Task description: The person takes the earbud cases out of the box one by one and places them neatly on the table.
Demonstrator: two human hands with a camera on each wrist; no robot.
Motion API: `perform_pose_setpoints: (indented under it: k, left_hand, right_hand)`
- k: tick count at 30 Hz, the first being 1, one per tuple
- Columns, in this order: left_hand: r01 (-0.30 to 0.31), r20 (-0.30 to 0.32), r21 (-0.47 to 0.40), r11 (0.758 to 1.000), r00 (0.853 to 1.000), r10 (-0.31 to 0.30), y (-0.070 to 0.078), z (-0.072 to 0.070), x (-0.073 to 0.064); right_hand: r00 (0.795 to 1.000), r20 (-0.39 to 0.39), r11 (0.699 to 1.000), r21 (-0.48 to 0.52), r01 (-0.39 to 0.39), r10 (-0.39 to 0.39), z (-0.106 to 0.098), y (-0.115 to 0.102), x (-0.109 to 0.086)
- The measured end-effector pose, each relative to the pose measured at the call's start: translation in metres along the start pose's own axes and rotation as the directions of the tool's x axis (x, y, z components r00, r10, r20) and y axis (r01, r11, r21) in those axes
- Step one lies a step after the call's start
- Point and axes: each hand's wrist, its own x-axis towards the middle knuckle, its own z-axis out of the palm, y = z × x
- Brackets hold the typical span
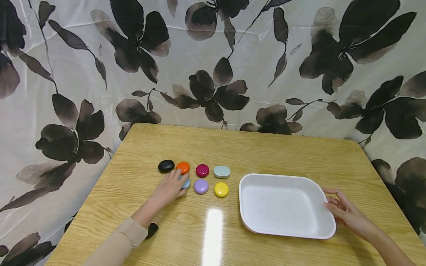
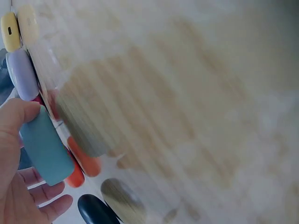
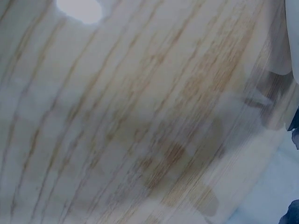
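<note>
My left hand (image 1: 170,187) is over the left end of a group of small, smooth, rounded cases. Its thumb and fingers pinch a light blue case (image 2: 46,147), partly covered by the hand in the head view. Just behind it are an orange case (image 1: 183,167) and a black oval one (image 1: 166,166). To its right lie a lavender case (image 1: 201,186) and a yellow one (image 1: 221,190); magenta (image 1: 202,170) and pale grey-blue (image 1: 222,171) ones sit behind these. My right hand (image 1: 346,212) holds the right rim of a white tray (image 1: 286,203), thumb over the edge.
The wooden table (image 1: 173,236) carries everything, and a bright reflection crosses its front middle. Behind it hangs a white curtain (image 1: 266,66) with dark flowers. The tray stands right of the cases with nothing in it.
</note>
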Motion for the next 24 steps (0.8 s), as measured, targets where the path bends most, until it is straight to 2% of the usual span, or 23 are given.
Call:
perform_pose_setpoints:
  k: [4, 15, 20, 24]
  left_hand:
    - [0.002, 0.025, -0.030, 1.000, 1.000, -0.001, 0.000, 0.001, 0.000]
    - [0.066, 0.096, -0.088, 0.994, 0.994, -0.058, -0.001, -0.004, -0.002]
    - [0.089, 0.128, -0.112, 0.990, 0.989, -0.075, -0.002, -0.008, -0.002]
    - [0.108, 0.146, -0.170, 0.979, 0.986, -0.084, -0.004, -0.015, 0.000]
  right_hand:
    - [1.000, 0.002, 1.000, 0.011, 0.007, -0.007, 0.001, 0.001, 0.000]
    - [1.000, -0.018, 1.000, -0.028, 0.002, -0.002, 0.003, -0.001, 0.003]
    - [1.000, 0.016, 1.000, -0.013, 0.005, -0.005, 0.001, -0.003, 0.005]
    - [0.997, 0.069, 1.000, 0.008, -0.023, 0.022, -0.004, -0.006, 0.007]
